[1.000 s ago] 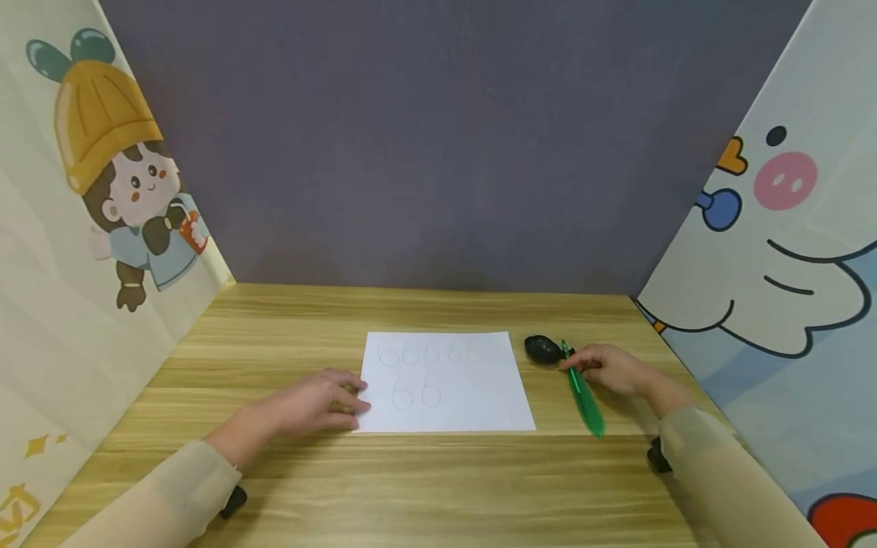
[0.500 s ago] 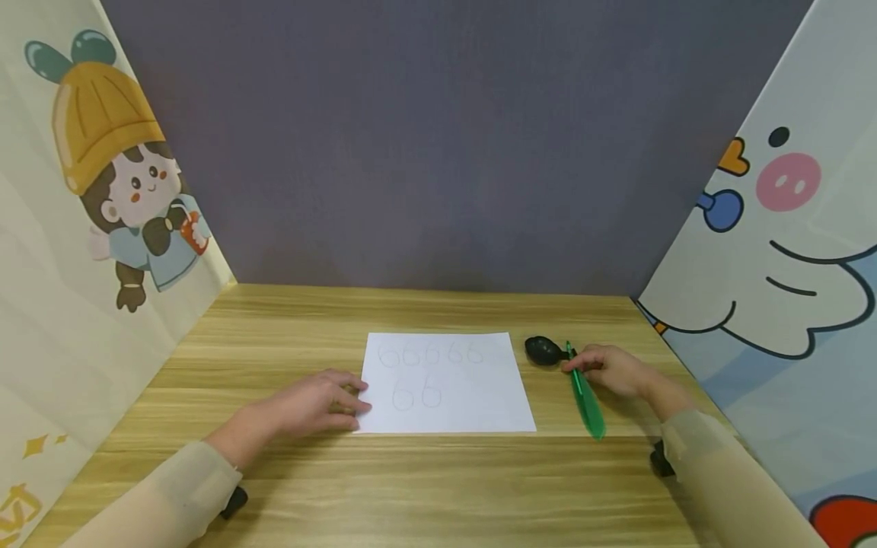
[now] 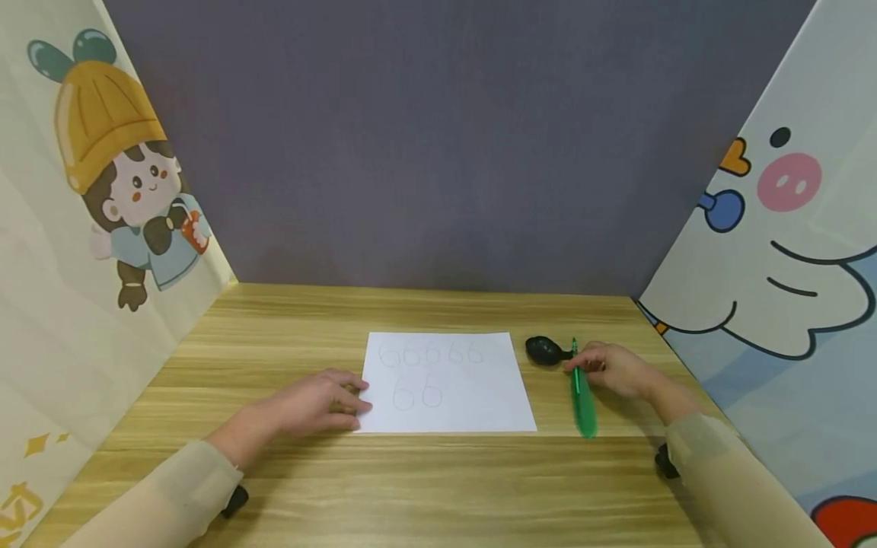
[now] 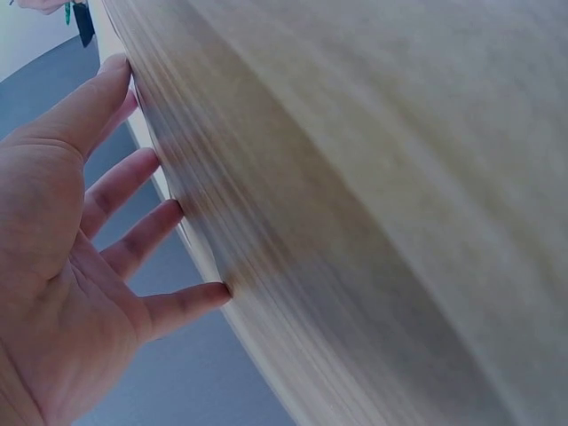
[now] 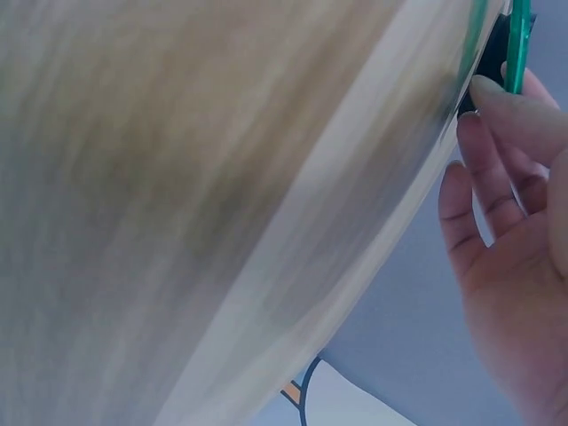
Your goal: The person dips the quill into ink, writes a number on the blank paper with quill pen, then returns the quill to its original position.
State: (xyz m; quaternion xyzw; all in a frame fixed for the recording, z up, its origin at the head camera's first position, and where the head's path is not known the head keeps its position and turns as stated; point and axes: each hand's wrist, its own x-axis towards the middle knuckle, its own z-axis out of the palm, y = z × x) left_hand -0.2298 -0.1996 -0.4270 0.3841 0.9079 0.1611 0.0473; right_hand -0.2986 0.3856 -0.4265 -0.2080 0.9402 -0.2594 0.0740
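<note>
Right hand (image 3: 613, 368) pinches green pen (image 3: 582, 396) near table's right edge; pen has turned straighter vs. before. Left hand (image 3: 311, 403) flat, fingers relaxed, on paper (image 3: 448, 380) edge.

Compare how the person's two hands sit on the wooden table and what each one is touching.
The left hand lies flat, fingers straight, fingertips at the left edge of the white sheet of paper; the right hand has its fingers curled about the upper end of the translucent green pen. The left hand is beside only the paper; the right hand sits next to a small black rounded object. Both rest low on the light wooden table, in beige sleeves.
</note>
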